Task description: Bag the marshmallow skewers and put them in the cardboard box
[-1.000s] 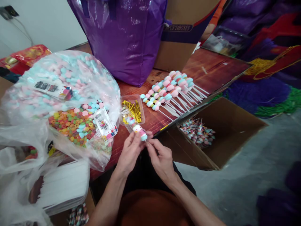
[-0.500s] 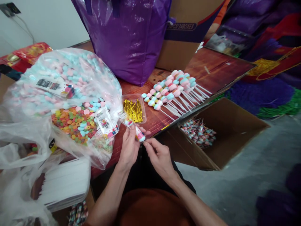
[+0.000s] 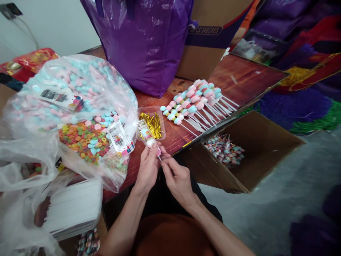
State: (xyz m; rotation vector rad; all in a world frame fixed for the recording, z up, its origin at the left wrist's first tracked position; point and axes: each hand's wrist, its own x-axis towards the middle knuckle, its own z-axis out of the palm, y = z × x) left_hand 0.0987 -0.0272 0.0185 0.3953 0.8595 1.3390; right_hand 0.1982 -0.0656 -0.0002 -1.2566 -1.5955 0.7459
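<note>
My left hand (image 3: 149,164) is closed around the lower part of a candy skewer in a clear printed wrapper (image 3: 146,134). The wrapped end points up and left, over a clear tub (image 3: 163,132) of gold twist ties (image 3: 150,124). My right hand (image 3: 177,177) pinches the skewer's white stick just below, close to my left fingertips. Loose printed wrappers (image 3: 120,139) lie left of the tub, on bags of ring candies (image 3: 80,138) and pink and blue candies (image 3: 93,76). Unwrapped candy skewers (image 3: 195,97) are piled right of the tub.
A large purple bag (image 3: 144,42) and a cardboard carton (image 3: 197,60) stand at the back. An open box (image 3: 255,156) with wrapped skewers (image 3: 226,151) sits below the table's right edge. White sticks (image 3: 74,204) fill a bag at lower left. Part of another person's arm (image 3: 241,32) shows behind.
The wrapped candy skewer now extends farther up and left out of my left hand, over the tub. My right fingers have closed on its stick and shifted slightly left.
</note>
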